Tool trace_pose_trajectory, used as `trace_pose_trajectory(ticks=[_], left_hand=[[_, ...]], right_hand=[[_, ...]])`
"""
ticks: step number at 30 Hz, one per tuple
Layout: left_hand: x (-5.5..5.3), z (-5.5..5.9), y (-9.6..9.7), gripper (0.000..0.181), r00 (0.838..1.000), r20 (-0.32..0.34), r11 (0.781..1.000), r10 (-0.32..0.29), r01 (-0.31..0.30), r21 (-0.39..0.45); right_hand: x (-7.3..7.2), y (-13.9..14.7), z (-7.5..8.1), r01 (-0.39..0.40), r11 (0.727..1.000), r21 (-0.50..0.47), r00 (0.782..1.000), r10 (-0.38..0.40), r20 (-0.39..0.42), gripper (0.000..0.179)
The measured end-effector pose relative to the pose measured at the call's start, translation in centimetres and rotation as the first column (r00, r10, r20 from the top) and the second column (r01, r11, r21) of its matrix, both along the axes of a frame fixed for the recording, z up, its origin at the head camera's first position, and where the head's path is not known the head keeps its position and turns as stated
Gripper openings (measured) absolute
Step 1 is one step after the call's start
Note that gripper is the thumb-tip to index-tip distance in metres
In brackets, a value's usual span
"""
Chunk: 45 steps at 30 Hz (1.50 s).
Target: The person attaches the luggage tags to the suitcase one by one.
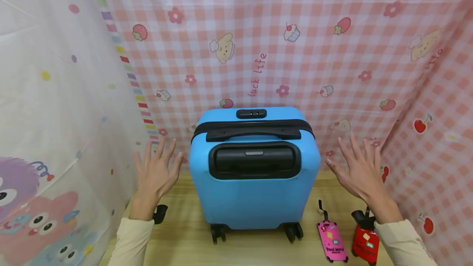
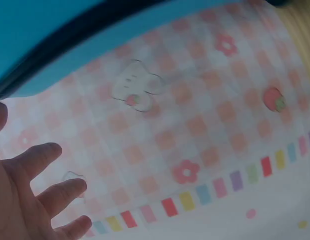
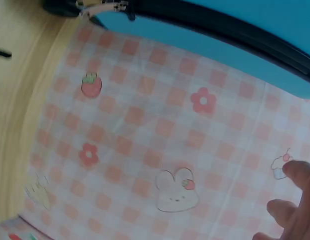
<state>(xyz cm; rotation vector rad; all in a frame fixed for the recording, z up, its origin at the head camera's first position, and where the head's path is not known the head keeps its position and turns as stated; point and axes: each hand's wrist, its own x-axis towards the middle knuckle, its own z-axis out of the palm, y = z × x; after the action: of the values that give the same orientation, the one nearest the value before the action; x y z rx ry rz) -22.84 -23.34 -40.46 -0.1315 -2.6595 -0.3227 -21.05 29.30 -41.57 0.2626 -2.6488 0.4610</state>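
Note:
A blue hard-shell suitcase [image 1: 255,202] stands upright on its wheels, with a black carry handle [image 1: 255,134] and a black recessed panel on its near face. To its left my left hand [image 1: 155,173] is raised with fingers spread, touching nothing. My right hand [image 1: 360,171] hovers likewise on the other side, fingers apart and holding nothing. A pink luggage tag [image 1: 332,241] and a red luggage tag [image 1: 366,244] lie at the lower right; my right wrist partly hides the red one. Each wrist view shows spread fingers near the suitcase's side.
The suitcase stands on a light wood-patterned surface [image 1: 177,237]. Behind it hangs a pink checked cloth [image 1: 314,65], with more checked cloth on the right. A white sheet [image 1: 74,114] with cartoon figures closes off the left side.

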Motion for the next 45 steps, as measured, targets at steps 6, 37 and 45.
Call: trace_pose_trajectory(ticks=[6, 37, 45], left_hand=[[0.2, 1.4, 1.1, 0.058, 0.994, -0.091, 0.990, -0.060, 0.072, 0.124], [0.4, 5.5, 8.1, 0.051, 0.928, -0.142, 0.671, -0.344, 0.349, 0.655], [0.5, 5.3, 8.9, 0.054, 0.928, -0.117, 0.653, -0.354, 0.335, 0.679]], right_hand=[[0.1, 0.5, -1.8, -0.063, 0.992, -0.111, 0.998, 0.063, -0.006, 0.073], [2.6, 2.8, -12.1, 0.088, 0.807, -0.584, 0.881, 0.211, 0.424, 0.066], [2.8, 3.4, -14.4, 0.237, 0.748, -0.620, 0.797, 0.216, 0.565, 0.078]])
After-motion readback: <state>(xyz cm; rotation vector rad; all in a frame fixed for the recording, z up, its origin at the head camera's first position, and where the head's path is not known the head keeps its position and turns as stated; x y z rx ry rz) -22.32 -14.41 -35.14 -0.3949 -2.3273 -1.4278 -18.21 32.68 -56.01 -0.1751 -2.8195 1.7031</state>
